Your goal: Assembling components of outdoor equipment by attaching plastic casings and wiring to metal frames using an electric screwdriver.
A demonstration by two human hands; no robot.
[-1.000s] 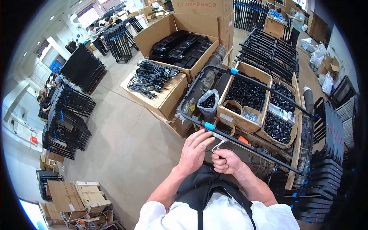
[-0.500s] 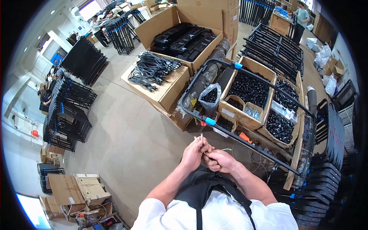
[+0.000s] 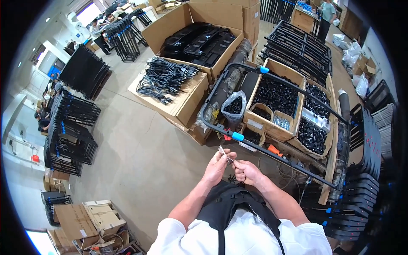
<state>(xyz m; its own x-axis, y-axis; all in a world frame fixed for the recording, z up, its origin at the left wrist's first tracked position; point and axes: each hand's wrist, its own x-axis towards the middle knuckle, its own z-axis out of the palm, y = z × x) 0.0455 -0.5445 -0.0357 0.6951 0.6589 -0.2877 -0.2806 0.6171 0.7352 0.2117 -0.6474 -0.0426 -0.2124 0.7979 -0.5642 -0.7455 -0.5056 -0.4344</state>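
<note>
In front of my chest my left hand [image 3: 217, 167] is closed in a pinch on a thin pale strand [image 3: 221, 150], whose whitish end sticks up past the fingertips. My right hand [image 3: 248, 172] is just beside it, fingers curled, pinching the strand's other part. A short thin stretch runs between the two hands. What kind of strand it is, cord or wire, is too small to make out. Both hands are above my black apron [image 3: 219, 206], short of the black tubular frame [image 3: 272, 155] with blue clips.
Under the frame, cartons [image 3: 265, 131] hold black plastic parts. A bag [image 3: 233, 106] of small parts stands beside them. Left of it, black cables [image 3: 165, 78] lie on a carton; a bigger box [image 3: 187, 10] holds black panels. Frames [image 3: 78, 127] are stacked at left, and people work farther back.
My hands have drawn slightly apart, with the strand now showing between them. The loose pale end right of my right hand no longer shows. The view has shifted slightly.
</note>
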